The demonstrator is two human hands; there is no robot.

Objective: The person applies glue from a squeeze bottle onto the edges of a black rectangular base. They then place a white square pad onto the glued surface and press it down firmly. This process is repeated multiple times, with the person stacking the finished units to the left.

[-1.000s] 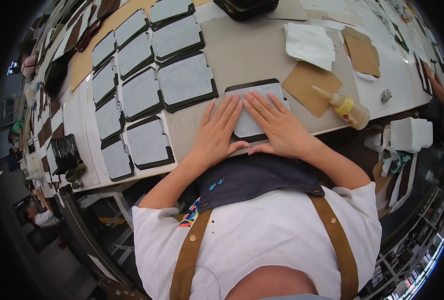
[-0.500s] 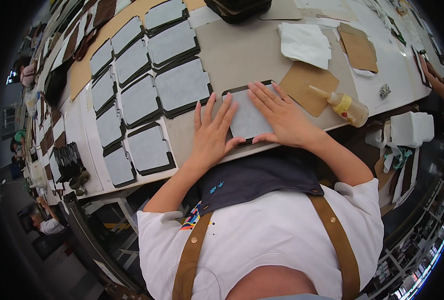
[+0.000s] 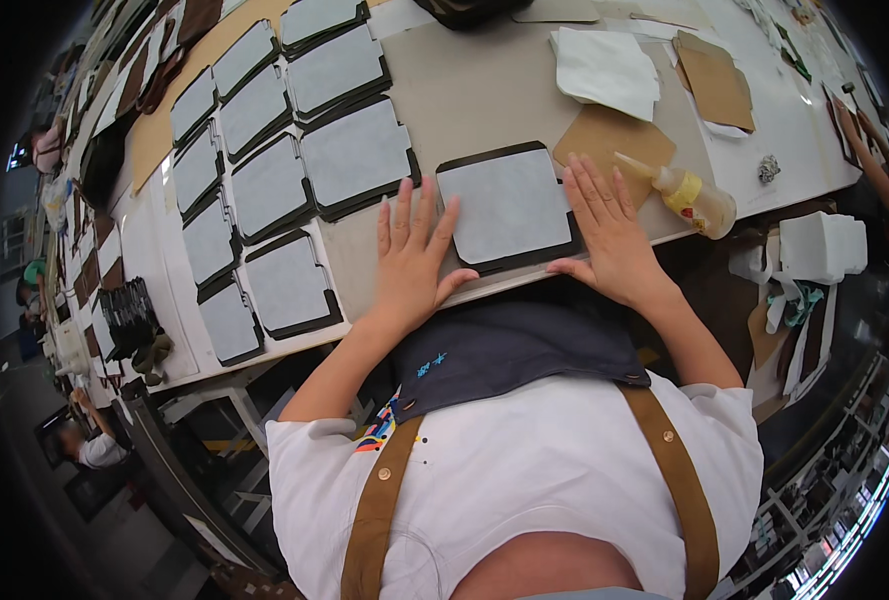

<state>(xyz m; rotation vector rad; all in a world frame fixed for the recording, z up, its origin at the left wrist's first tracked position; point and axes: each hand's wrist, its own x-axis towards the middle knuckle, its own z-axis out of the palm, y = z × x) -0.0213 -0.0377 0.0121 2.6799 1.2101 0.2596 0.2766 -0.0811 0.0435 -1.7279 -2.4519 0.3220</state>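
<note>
Head view — left fingers (image 3: 421, 220), right fingers (image 3: 593, 187) spread beside grey panel (image 3: 505, 205) — blue-lettered apron (image 3: 519, 352).

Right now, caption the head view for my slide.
Left hand and right hand flank a pale, black-edged panel near similar panels.

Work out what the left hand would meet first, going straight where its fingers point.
The left hand would probably meet the grey-faced panel stack ahead at its near right corner; whether they touch is unclear.
</note>
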